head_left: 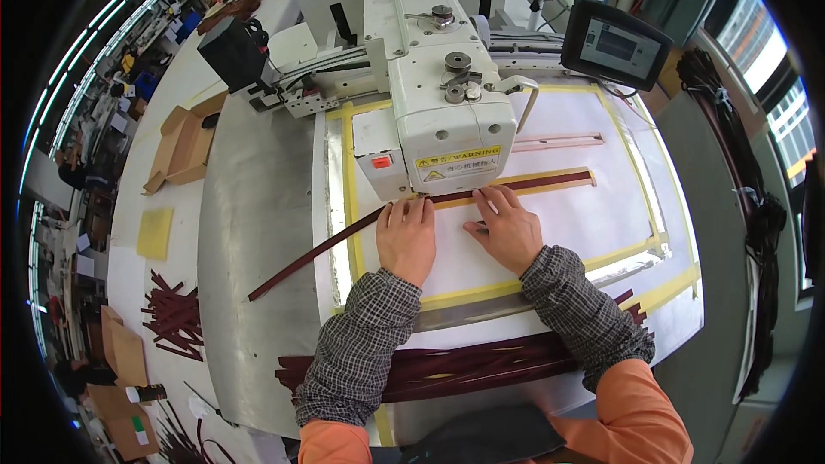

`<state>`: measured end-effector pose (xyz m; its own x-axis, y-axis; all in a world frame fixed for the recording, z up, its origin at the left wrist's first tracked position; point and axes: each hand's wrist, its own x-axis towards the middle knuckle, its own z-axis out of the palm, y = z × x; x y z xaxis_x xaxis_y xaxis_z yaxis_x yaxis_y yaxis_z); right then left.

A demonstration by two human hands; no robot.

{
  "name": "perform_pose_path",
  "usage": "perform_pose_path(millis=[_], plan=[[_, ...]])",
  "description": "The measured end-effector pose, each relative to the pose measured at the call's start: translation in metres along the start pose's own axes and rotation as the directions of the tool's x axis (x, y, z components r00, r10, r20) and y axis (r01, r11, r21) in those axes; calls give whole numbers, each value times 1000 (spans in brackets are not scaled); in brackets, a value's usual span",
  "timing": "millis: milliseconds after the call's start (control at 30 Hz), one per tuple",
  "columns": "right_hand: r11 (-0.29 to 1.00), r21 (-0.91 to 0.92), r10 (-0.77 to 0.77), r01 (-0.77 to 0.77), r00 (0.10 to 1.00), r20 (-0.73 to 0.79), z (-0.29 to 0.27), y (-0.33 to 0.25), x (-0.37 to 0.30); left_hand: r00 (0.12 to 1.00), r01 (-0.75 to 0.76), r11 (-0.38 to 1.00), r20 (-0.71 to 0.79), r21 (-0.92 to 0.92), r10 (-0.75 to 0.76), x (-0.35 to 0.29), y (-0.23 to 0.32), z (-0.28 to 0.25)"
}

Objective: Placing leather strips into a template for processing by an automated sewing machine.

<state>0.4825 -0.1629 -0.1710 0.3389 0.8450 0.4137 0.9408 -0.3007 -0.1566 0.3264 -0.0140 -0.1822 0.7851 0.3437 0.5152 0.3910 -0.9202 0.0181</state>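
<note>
Strap (404, 210), a long dark maroon strip, lies slantwise across the white template board (567, 223), its lower end trailing off the board's left edge onto the grey metal table (249, 232) and its upper end running along a yellow-edged slot toward the right. Nearest to the person, a heap of similar maroon strips (464, 368) lies along the front edge of the table, partly under the checked sleeves. Just beyond it, the left hand (406, 236) rests flat, fingers together and stretched out, with the fingertips pressing on the strap right below the sewing machine head (438, 112). The right hand (507, 225) lies just beside it, also flat and open-palmed downward, fingers slightly spread, touching the strap and the board; neither hand grips anything. Yellow tape frames the board. Farther back, the white machine head stands over the strap, and a small control screen (615, 43) sits to its right. Off to the left, more maroon strips (176, 314) and an open cardboard box (185, 146) lie on the pale side table (137, 206).
</note>
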Motion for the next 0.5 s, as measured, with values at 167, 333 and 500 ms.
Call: perform_pose_path(millis=[167, 333, 500], plan=[[991, -75, 115, -112, 992, 46, -4, 4, -2, 998, 62, 995, -10, 76, -61, -4, -8, 2], [992, -92, 96, -91, 994, 53, 3, 12, -9, 996, 84, 995, -1, 54, -84, -3, -5, 7], [996, -83, 37, -35, 999, 22, 9, 7, -10, 998, 58, 997, 0, -53, -58, 0, 11, 7]])
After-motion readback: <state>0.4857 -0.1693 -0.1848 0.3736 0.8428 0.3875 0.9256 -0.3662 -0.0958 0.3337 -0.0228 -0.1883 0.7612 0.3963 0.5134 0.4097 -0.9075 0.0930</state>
